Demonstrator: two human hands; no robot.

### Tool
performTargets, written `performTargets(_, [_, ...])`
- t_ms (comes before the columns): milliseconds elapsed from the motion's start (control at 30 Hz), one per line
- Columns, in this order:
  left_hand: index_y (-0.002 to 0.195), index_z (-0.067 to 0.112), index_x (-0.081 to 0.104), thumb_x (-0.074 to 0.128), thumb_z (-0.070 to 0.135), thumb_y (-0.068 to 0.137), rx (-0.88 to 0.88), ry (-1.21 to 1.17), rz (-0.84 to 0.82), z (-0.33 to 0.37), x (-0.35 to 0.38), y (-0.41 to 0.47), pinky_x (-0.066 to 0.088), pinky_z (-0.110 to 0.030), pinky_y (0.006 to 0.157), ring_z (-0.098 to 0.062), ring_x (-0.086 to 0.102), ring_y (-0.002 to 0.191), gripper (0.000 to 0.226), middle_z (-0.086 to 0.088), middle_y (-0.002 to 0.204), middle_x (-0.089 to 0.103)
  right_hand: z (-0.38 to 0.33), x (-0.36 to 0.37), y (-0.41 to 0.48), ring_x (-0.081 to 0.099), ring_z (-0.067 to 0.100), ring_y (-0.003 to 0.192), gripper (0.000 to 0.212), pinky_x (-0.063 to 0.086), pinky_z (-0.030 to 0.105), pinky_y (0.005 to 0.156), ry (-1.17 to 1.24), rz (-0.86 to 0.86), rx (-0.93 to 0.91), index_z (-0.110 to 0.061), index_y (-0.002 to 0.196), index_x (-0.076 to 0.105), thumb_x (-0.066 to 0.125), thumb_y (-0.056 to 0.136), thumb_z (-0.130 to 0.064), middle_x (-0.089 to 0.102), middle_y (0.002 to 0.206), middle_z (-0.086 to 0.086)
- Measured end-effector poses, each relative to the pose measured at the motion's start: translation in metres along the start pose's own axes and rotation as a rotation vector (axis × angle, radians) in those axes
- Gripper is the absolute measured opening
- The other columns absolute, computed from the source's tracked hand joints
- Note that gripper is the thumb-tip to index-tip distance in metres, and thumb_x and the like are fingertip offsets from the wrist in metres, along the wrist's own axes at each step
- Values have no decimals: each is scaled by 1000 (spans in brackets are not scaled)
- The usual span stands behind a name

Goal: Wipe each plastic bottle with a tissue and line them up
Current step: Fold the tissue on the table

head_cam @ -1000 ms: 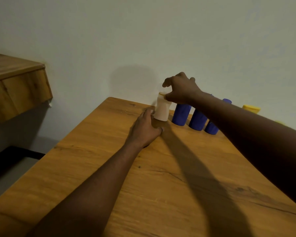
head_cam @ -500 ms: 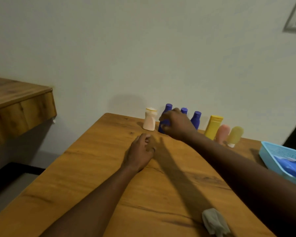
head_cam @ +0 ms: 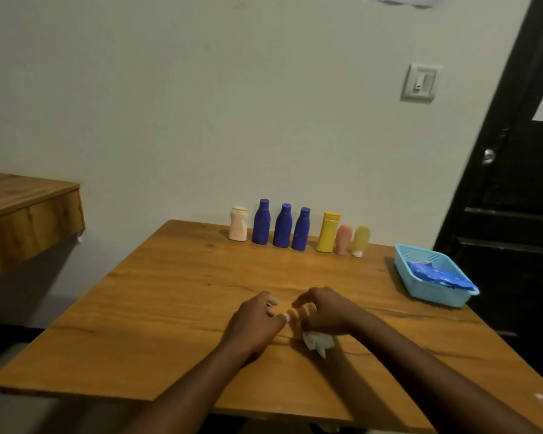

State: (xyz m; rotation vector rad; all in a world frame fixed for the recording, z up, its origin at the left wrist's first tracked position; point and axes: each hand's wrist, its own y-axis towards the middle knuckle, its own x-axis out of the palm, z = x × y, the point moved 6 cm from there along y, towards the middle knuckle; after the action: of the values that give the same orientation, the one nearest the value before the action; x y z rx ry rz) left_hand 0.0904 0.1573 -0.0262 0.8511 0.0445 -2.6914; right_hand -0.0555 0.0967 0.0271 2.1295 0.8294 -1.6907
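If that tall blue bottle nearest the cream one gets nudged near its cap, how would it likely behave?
The blue bottle would probably tip rather than slide: it is tall and narrow. Falling sideways, it could knock the cream bottle or its blue neighbour, both close by. Being plastic, it likely would not break.

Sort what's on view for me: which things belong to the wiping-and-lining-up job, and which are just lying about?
Job:
- cream plastic bottle
- three dark blue plastic bottles
- yellow plastic bottle
- pink tube
- pale yellow tube
- crumpled white tissue

Lying about:
- light blue plastic basket
- blue packet inside it
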Motion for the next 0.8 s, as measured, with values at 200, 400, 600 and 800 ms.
performTargets(200, [130, 30, 62, 71, 43, 88, 52, 13, -123, 19, 23, -28, 57, -37, 93, -7, 64, 102, 45, 8, 114, 65, 26, 24, -35, 61, 12, 107, 37, 57, 34, 90, 185, 85, 62, -27, 124, 68, 71, 87, -27, 65, 126, -3])
performTargets(400, [133, 36, 62, 66, 48, 90, 157, 159, -157, 39, 46, -46, 57, -36, 93, -4, 61, 105, 45, 9, 122, 62, 41, 27, -65, 64, 8, 97, 26, 55, 30, 84, 289, 315, 123, -23, 116, 72, 58, 96, -33, 72, 116, -5])
performTargets(600, [115, 39, 73, 68, 52, 88, 196, 258, -61, 45, 58, -54, 54, -42, 95, -2, 64, 99, 30, 16, 111, 70, 50, 36, -85, 63, 9, 105, 31, 47, 14, 80, 387, 310, 70, -13, 121, 71, 67, 90, -19, 71, 119, 0])
performTargets(800, [93, 34, 75, 60, 32, 99, 210, 17, -120, 66, 82, -70, 60, -36, 79, -1, 67, 84, 16, 15, 91, 73, 68, 29, -117, 67, -3, 87, 19, 51, 9, 72, 617, 586, 83, -17, 101, 78, 79, 82, -15, 74, 96, -9])
